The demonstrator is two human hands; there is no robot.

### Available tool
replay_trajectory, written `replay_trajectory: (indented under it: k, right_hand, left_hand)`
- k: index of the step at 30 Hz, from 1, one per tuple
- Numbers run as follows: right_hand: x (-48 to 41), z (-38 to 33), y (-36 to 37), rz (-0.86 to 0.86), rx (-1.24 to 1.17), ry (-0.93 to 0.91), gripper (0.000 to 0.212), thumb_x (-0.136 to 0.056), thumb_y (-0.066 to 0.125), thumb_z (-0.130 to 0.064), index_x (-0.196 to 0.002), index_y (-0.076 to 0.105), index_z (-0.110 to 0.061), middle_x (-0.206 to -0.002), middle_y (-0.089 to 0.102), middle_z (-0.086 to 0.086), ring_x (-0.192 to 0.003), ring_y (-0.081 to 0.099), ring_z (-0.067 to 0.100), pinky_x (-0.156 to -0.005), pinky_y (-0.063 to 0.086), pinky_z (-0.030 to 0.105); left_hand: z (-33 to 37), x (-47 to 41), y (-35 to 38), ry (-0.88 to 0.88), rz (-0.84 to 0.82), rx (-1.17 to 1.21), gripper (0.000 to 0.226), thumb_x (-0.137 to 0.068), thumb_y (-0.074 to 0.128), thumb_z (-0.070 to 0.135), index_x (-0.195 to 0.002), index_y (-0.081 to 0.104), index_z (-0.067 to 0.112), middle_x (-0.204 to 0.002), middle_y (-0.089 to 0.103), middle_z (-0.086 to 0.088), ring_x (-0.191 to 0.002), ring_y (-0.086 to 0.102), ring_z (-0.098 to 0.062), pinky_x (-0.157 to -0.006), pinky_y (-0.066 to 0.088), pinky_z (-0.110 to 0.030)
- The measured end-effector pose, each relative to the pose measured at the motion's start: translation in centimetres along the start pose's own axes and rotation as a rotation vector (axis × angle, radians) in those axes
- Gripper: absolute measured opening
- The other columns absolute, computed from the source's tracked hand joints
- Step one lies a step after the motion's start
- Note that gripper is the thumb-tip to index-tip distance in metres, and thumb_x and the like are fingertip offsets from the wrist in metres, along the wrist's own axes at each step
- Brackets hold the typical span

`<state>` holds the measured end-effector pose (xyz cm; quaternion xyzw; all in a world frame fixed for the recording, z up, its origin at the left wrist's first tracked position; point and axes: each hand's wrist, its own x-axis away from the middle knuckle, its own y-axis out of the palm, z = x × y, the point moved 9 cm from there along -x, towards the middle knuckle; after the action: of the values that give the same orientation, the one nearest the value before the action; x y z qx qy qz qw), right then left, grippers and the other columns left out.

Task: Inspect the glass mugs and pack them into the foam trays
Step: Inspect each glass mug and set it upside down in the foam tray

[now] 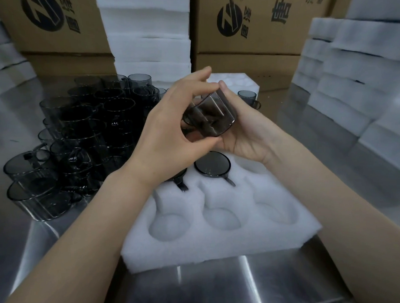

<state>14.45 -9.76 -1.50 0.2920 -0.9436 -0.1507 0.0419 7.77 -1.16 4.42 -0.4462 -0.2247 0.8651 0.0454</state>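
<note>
I hold one smoky grey glass mug [212, 115] tilted above the white foam tray [219, 218]. My left hand [171, 134] grips its left side with thumb and fingers curled round it. My right hand [243, 131] cups it from below and the right. In the tray's far row sit two mugs: one [212, 165] in the middle pocket with its handle pointing toward me, another [179, 177] mostly hidden under my left wrist. The three near pockets hold nothing.
A dense cluster of grey glass mugs [85, 132] stands on the steel table [199, 285] at the left. A second foam tray [235, 82] and a lone mug [248, 97] lie behind. Foam stacks [350, 78] and cardboard boxes [246, 25] surround the table.
</note>
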Motion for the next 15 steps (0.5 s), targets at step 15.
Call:
replay_trajectory:
  k: [15]
  right_hand:
    - [0.6,-1.9,-1.1,0.168,0.099,-0.257,0.012,-0.095,0.056,-0.027,-0.1,0.053,-0.016,-0.086,0.071,0.002,-0.073,0.068,0.022,-0.06,0.057,0.039]
  left_hand:
    - [-2.9,0.0,0.2,-0.242,-0.026,-0.142,0.09,-0.072,0.083,0.025,-0.148,0.036,0.025,-0.153,0.04,0.005,-0.135,0.036,0.003,-0.106,0.026,-0.004]
